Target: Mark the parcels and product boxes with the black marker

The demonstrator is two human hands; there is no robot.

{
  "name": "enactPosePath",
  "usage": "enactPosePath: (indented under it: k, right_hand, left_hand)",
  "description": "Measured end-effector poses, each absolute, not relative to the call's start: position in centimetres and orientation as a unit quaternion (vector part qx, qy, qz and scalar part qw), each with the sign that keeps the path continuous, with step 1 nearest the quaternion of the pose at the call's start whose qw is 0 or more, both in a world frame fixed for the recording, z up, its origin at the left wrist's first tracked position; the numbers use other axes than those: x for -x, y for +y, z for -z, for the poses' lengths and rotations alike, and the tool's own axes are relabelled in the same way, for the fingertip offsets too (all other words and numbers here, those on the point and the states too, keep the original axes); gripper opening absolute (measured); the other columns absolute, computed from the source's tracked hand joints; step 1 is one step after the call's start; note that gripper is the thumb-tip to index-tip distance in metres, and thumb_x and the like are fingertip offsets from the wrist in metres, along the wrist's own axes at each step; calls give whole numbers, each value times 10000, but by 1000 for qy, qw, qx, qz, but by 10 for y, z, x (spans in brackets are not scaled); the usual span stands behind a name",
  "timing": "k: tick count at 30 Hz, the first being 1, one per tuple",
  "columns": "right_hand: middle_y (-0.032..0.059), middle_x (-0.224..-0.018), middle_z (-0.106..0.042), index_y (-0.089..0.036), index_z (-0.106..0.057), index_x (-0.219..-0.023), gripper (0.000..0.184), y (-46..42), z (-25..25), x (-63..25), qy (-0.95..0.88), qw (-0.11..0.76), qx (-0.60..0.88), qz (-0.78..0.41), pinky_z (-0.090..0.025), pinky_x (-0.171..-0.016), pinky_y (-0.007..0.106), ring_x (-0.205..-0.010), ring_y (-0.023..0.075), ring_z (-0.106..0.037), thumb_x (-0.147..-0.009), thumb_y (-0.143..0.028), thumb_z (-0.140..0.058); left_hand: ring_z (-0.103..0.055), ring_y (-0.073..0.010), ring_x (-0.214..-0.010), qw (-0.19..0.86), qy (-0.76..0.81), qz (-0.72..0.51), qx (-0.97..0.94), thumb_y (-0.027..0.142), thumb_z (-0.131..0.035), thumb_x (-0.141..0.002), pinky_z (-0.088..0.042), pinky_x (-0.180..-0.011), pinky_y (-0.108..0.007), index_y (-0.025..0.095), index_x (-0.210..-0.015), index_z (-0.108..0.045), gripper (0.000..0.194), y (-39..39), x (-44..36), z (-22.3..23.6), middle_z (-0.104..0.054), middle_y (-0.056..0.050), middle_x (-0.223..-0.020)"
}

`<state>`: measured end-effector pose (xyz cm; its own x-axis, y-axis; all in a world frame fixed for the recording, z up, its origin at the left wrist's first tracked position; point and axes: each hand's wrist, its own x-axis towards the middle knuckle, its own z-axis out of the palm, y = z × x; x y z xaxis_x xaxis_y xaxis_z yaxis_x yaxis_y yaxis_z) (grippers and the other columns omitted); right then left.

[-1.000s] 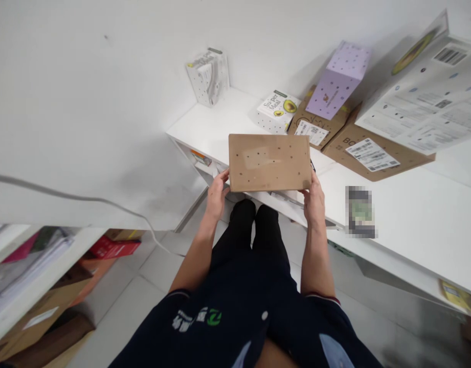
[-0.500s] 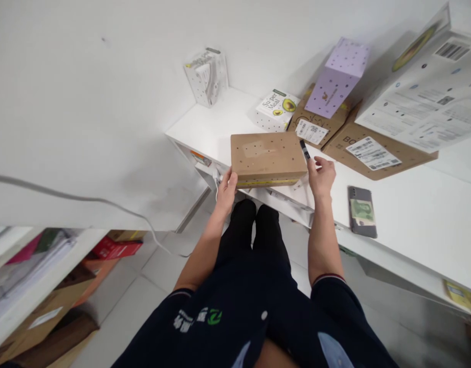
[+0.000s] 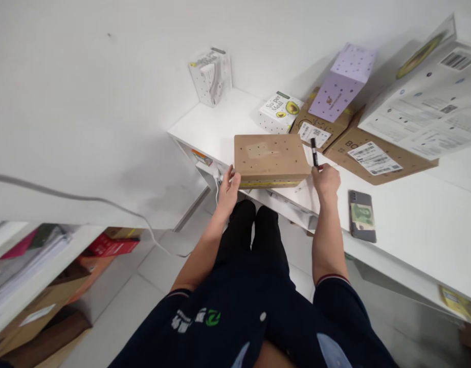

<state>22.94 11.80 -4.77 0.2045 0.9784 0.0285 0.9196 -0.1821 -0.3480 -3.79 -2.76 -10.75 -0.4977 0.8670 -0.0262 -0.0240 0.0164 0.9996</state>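
Note:
A brown cardboard box (image 3: 271, 155) with small dark dots rests on the white desk (image 3: 407, 220), close to its front edge. At the box's left front corner my left hand (image 3: 229, 190) grips it, thumb at the front and fingers along the left side. To the right of the box, my right hand (image 3: 326, 181) is closed around a black marker (image 3: 314, 152), which points up and away from me. The marker is apart from the box. Whether the marker's cap is on, I cannot tell.
Behind stand a Super Meal box (image 3: 280, 111), a purple box (image 3: 340, 84), labelled cartons (image 3: 373, 158) and a large white box (image 3: 427, 102). A phone (image 3: 361, 215) with a banknote lies right. A wrapped white box (image 3: 211, 76) stands left; a grey cable (image 3: 85, 196) crosses the lower left.
My right hand has moved slightly right, away from the box, and the marker stands more upright in it. My left hand remains at the box's corner.

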Motion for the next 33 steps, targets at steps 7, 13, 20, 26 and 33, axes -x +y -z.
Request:
enactPosePath:
  k: [7,13,20,26,33]
  right_hand:
    - [-54,-672,-538,-243,-467,-891,184,83,22,-219,-561,594,544,-192,-497,-624,282,-619,151,-610,-852,-388,-574]
    - [-44,-743,-622,-238,-573,-915,206,64,6,-163,-615,595,345,-385,-515,-616,233,-643,106,-631,-853,-428,-624]
    - [-50,-621,-544,-210,-581,-776,317,71,15,-140,-653,551,361,-374,-411,-511,219,-519,85,-484,-876,-508,-612]
    - [-55,-590,-517,-195,-606,-754,245,69,12,-141,-715,492,385,-313,-361,-518,220,-526,81,-463,-879,-406,-610]
    - [-50,-574,-514,-192,-610,-751,232,71,9,-138,-731,464,398,-303,-363,-514,233,-517,91,-463,-873,-391,-608]
  left_hand:
    - [-424,-296,-1395,-2,662,-557,-501,629,-554,-895,-414,-1122,-500,223,-1385,-494,639,-33,20,88,-440,-170,-1454]
    - [-513,-253,-1254,-146,616,-468,-617,369,-528,-962,-292,-1194,-516,217,-1137,-683,279,-20,1,75,-586,-121,-1213]
    - [-512,-254,-1234,-129,638,-435,-622,371,-490,-984,-293,-1187,-509,232,-1134,-700,294,-18,1,71,-606,-116,-1207]
    - [-454,-269,-1276,-127,634,-454,-612,369,-494,-983,-284,-1190,-521,230,-1124,-706,289,-17,0,73,-590,-121,-1203]
    - [-439,-276,-1266,-123,644,-444,-610,382,-504,-975,-297,-1182,-523,240,-1127,-710,293,-16,0,75,-580,-112,-1214]
